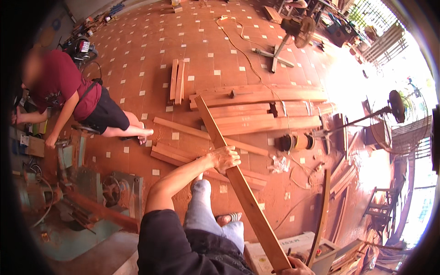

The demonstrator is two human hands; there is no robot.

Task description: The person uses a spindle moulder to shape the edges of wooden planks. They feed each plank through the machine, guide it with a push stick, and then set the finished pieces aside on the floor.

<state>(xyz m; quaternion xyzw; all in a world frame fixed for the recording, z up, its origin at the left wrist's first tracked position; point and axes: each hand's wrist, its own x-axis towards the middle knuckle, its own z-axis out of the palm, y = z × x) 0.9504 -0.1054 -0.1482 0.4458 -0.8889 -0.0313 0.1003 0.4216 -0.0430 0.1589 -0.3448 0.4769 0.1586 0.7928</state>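
Note:
A long, narrow wooden plank (pixel 250 199) slants across the middle in front of me, its far end raised toward the stacked timber and its near end by my body. My left hand (pixel 223 159) is wrapped over the plank around its middle. At the near end, my right hand (pixel 298 266) grips the plank, its fingers partly cut off by the lower edge. Beyond my left hand, loose wooden strips (pixel 206 135) lie on the tiled floor. Just right of the plank stands a thin, curved wooden strip (pixel 321 215).
Stacked thick boards (pixel 256 97) lie ahead. A person in a maroon shirt (pixel 75 78) leans over at the left, near green machinery (pixel 91 192). Pedestal fans (pixel 295 34) stand at the back and right. A cable (pixel 240 50) trails over the floor. A white carton (pixel 293 245) sits below the plank.

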